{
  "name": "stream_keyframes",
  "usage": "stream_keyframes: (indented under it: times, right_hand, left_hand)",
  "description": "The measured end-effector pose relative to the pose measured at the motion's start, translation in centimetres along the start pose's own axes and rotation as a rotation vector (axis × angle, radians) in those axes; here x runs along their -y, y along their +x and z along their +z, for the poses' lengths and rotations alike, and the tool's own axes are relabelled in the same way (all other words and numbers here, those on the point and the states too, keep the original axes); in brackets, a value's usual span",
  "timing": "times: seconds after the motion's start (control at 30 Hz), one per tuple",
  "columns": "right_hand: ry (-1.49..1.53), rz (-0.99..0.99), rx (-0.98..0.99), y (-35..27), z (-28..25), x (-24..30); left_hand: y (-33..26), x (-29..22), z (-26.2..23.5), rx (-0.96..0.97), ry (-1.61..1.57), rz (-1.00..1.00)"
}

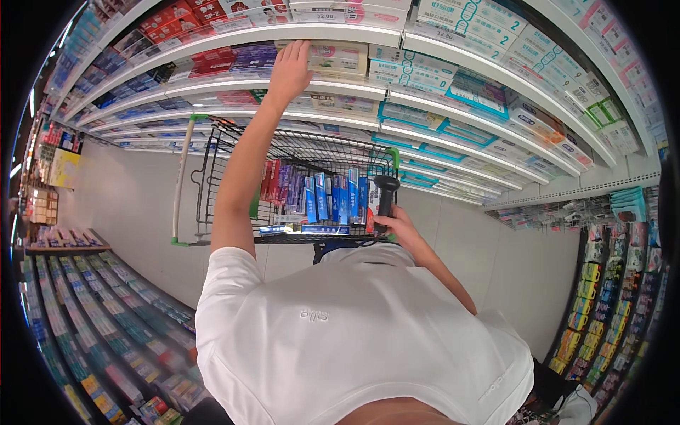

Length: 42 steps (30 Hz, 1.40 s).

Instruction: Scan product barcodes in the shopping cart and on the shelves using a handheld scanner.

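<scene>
My left hand is raised to a shop shelf. Its fingers are stretched out flat against the left end of a pale boxed tube lying there, and they are not wrapped around it. My right hand is low by the wire shopping cart and grips a black hand-held scanner by its handle, head pointing up. Several blue and red boxed tubes stand on end in the cart's basket, just left of the scanner.
Curved white shelves of teal, white and red boxes run ahead and to the right. Hanging packets fill a rack at the right. More stocked shelves line the lower left, across a pale floor aisle.
</scene>
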State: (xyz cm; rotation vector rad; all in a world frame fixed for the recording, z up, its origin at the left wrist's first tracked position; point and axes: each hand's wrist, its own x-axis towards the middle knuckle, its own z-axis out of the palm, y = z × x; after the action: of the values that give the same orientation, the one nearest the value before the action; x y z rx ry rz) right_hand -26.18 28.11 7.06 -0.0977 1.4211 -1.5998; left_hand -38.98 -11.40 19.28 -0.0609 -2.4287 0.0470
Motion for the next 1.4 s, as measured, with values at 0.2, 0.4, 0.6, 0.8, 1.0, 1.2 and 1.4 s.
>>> stream_keyframes:
  times: [0.2,0.4,0.6,0.8,1.0,1.2,1.4]
  right_hand:
    - [0.039,-0.024,-0.055,-0.2,0.2,-1.3]
    - [0.059,-0.042,-0.083,-0.8,1.4,-1.7]
    - [-0.002,-0.035,-0.081,-1.0,2.1,-1.9]
    - [-0.022,-0.036,-0.092,-0.9,2.2,-2.5]
    - [-0.03,-0.032,-0.088,-1.0,1.8,-2.9]
    - [-0.037,-0.039,-0.075,-1.0,1.9,-2.8]
    - [-0.059,-0.029,-0.075,-0.9,1.6,-2.9]
  left_hand:
    - [1.6,1.2,1.8,0.088,0.086,0.048]
    - [1.6,1.4,2.7,0.061,0.114,0.042]
    - [1.3,1.2,2.8,-0.006,0.15,0.061]
    - [1.0,1.4,3.8,-0.079,0.183,0.036]
    - [0.5,1.1,3.9,-0.159,0.168,0.027]
    - [0.3,0.8,2.8,-0.183,0.134,0.035]
    - [-0.3,0.7,2.2,-0.142,0.086,0.029]
